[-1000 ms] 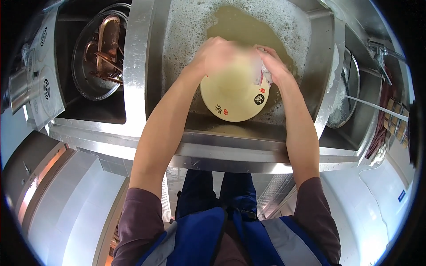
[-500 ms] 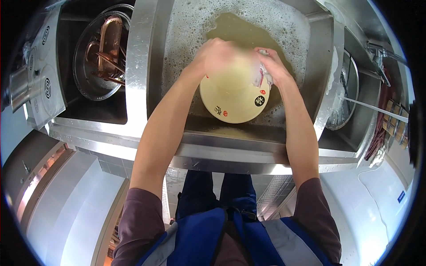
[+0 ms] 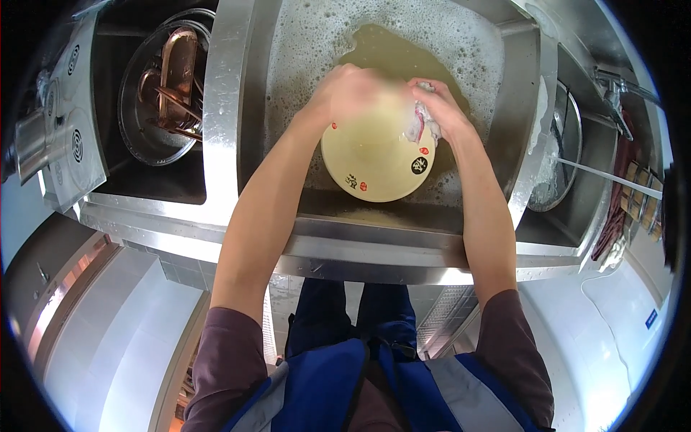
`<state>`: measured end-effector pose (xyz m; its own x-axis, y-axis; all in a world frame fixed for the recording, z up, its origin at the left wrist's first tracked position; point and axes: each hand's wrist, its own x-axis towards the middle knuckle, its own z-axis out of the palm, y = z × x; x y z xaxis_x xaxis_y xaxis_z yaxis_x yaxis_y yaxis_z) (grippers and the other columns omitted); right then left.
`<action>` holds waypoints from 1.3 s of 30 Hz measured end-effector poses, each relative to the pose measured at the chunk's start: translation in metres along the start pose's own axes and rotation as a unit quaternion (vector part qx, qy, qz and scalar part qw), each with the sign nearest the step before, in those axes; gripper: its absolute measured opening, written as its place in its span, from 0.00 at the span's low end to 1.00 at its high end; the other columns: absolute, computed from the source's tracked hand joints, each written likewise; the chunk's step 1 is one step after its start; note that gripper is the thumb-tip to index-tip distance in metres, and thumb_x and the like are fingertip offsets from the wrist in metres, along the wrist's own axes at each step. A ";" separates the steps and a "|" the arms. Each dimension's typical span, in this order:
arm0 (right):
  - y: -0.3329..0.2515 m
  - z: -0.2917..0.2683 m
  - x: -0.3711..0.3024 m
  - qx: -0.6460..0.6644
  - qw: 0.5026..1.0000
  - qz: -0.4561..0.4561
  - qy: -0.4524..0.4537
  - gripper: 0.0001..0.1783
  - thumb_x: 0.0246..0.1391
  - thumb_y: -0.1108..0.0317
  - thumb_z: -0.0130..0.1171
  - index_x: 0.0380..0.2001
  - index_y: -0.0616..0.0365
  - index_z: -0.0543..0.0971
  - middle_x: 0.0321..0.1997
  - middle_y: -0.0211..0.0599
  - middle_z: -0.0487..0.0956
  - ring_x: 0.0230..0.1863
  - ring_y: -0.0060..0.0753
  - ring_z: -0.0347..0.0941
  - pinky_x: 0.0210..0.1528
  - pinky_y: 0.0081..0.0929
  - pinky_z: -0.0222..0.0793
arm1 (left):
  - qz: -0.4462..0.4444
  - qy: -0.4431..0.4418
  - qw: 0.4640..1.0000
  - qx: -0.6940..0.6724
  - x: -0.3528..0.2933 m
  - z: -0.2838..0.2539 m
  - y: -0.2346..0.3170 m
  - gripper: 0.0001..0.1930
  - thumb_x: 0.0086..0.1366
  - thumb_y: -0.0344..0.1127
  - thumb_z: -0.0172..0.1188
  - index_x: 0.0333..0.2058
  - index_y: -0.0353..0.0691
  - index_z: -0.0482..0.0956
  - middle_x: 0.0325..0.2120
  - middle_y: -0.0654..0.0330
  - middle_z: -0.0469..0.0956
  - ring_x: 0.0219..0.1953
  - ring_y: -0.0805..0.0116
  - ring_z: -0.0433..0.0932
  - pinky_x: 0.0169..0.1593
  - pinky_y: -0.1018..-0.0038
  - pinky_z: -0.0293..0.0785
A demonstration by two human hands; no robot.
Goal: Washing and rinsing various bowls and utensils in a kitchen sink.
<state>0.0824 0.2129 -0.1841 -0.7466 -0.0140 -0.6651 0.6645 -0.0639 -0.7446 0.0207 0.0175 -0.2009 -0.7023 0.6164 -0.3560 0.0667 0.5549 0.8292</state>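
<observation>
A round pale yellow plate point(image 3: 381, 169) with black and red marks near its rim is held tilted over soapy water in the middle sink basin point(image 3: 518, 93). My left hand point(image 3: 344, 93) grips its far left edge; a blurred patch hides the fingertips. On the far right side, my right hand point(image 3: 444, 108) is closed round a wet white cloth point(image 3: 417, 124) with a red streak. That cloth presses against the plate's face.
Left of the basin, a round metal pot point(image 3: 133, 144) holds several copper-coloured utensils point(image 3: 178, 79). In the right basin stands a round vessel point(image 3: 551, 187) with a long thin handle point(image 3: 612, 178) across it. A metal tap point(image 3: 615, 101) is at the far right.
The cloth in my right hand has shifted slightly left and down over the plate, showing more of its red streak. The plate has moved a touch left; my left hand keeps its grip.
</observation>
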 end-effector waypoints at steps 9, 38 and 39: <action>0.005 -0.001 0.004 -0.007 1.000 -0.006 0.002 0.09 0.45 0.69 0.60 0.32 0.61 0.78 0.33 0.40 0.78 0.32 0.27 0.75 0.33 0.25 0.74 | -0.015 -0.006 1.000 0.001 0.000 -0.001 0.001 0.09 0.57 0.35 0.62 0.35 0.36 0.82 0.25 0.56 0.81 0.25 0.72 0.78 0.32 0.74 0.72; -0.016 -0.006 0.001 0.196 0.977 -0.086 0.026 0.27 0.50 0.60 0.58 0.51 0.62 0.70 0.46 0.43 0.75 0.48 0.32 0.72 0.49 0.27 0.69 | -0.015 0.155 0.985 -0.069 0.008 -0.031 -0.006 0.14 0.64 0.36 0.55 0.46 0.36 0.77 0.33 0.54 0.81 0.32 0.70 0.79 0.37 0.74 0.74; -0.016 -0.002 0.003 0.164 0.980 -0.097 0.048 0.29 0.49 0.58 0.61 0.52 0.62 0.69 0.46 0.44 0.75 0.48 0.32 0.72 0.50 0.28 0.68 | -0.069 0.180 0.979 -0.073 0.013 -0.029 -0.022 0.17 0.66 0.38 0.52 0.48 0.34 0.74 0.35 0.51 0.80 0.34 0.67 0.78 0.39 0.72 0.73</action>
<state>0.0697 0.2158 -0.1743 -0.8416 0.1228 -0.5259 0.4514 -0.3745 -0.8099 -0.0106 -0.0032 -0.2109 -0.9032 0.2899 -0.3166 -0.1302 0.5178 0.8456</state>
